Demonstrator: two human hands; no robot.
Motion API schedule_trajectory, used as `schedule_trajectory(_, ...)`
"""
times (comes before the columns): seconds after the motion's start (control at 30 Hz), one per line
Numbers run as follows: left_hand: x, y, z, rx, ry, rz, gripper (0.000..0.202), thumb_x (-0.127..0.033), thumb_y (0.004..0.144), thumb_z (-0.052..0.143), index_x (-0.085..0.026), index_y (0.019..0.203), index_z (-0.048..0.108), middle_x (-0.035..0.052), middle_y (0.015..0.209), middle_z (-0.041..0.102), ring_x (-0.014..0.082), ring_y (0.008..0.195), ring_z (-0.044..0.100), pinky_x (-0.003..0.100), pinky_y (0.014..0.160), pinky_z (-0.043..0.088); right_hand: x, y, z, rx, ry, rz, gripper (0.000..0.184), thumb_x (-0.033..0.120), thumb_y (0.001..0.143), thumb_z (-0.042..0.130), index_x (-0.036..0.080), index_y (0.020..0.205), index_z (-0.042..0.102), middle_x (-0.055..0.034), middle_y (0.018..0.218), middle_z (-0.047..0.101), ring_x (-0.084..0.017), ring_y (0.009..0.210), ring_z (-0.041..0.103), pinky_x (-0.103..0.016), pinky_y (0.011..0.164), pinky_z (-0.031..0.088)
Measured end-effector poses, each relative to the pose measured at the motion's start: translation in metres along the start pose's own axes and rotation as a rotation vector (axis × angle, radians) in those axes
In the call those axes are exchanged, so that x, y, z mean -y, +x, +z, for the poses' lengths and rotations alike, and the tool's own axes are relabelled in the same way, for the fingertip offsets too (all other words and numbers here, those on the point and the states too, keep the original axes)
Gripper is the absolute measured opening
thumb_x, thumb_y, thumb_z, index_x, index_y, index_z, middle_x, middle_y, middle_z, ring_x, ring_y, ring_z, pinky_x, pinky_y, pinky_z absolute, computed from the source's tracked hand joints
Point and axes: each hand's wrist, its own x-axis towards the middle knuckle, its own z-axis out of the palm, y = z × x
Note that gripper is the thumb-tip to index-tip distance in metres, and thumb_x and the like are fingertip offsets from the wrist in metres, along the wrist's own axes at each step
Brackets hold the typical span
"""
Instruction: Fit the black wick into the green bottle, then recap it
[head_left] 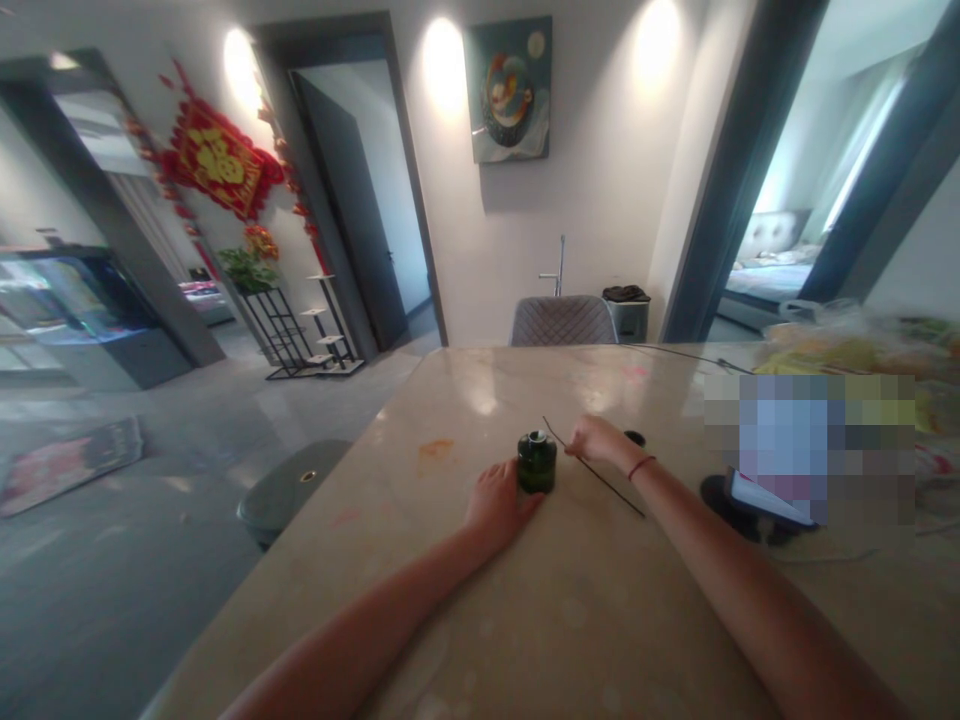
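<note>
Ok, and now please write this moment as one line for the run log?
left hand: flat on pale stone table, beside dark green bottle | right hand: pinches thin dark rod

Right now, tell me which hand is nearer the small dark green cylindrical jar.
Left. The left hand lies against the lower left side of the small dark green cylindrical jar. The right hand sits apart to the jar's right, pinching a thin dark rod.
</note>
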Motion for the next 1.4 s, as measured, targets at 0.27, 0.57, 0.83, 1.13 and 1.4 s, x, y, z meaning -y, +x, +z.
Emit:
schedule_trajectory(0.27,0.002,0.000,0.002,-0.007,0.004,0.007,0.051,-0.044,0.073,0.054,-0.017,0.115,0.045,0.0110,0.109,0.059,0.0257,0.106,0.052,0.037,0.091,0.039,-0.010,-0.001,-0.045,-0.196,0.700,-0.036,0.021,0.010,0.065,0.060,0.009,0.085,0.064,-0.0046,0.064,0.066,-0.009,0.050,0.056,-0.020,0.048,0.046)
schedule_trajectory(0.57,0.000,0.000,0.000,0.010,0.010,0.005,0.048,-0.044,0.074,0.053,-0.017,0.112,0.046,0.0110,0.107,0.060,0.0259,0.106,0.052,0.037,0.089,0.040,0.003,-0.029,-0.082,-0.386,1.075,-0.226,0.020,0.027,0.066,0.068,0.014,0.080,0.062,-0.0032,0.074,0.064,-0.010,0.062,0.061,-0.028,0.067,0.054)
schedule_trajectory(0.83,0.001,0.001,0.002,-0.020,0.029,0.018,0.046,-0.044,0.074,0.054,-0.016,0.110,0.046,0.0109,0.104,0.061,0.0257,0.102,0.054,0.038,0.088,0.041,0.027,-0.033,-0.076,-0.581,1.193,-0.366,0.029,0.038,0.063,0.070,0.015,0.078,0.062,-0.0005,0.071,0.061,-0.012,0.063,0.061,-0.029,0.067,0.054)
schedule_trajectory(1.13,0.002,0.001,0.002,-0.013,0.024,0.018,0.046,-0.044,0.074,0.054,-0.017,0.110,0.046,0.0103,0.105,0.060,0.0252,0.104,0.053,0.037,0.088,0.041,0.032,-0.029,-0.065,-0.555,1.078,-0.441,0.028,0.038,0.068,0.066,0.015,0.082,0.062,-0.0036,0.075,0.063,-0.014,0.069,0.062,-0.033,0.072,0.053)
schedule_trajectory(1.4,0.001,0.001,0.002,-0.016,0.039,0.021,0.049,-0.044,0.074,0.054,-0.015,0.112,0.046,0.0112,0.105,0.061,0.0255,0.103,0.054,0.036,0.089,0.041,0.051,-0.029,-0.044,-0.525,0.965,-0.431,0.026,0.038,0.073,0.059,0.014,0.081,0.061,-0.0061,0.075,0.065,-0.015,0.068,0.062,-0.031,0.068,0.051)
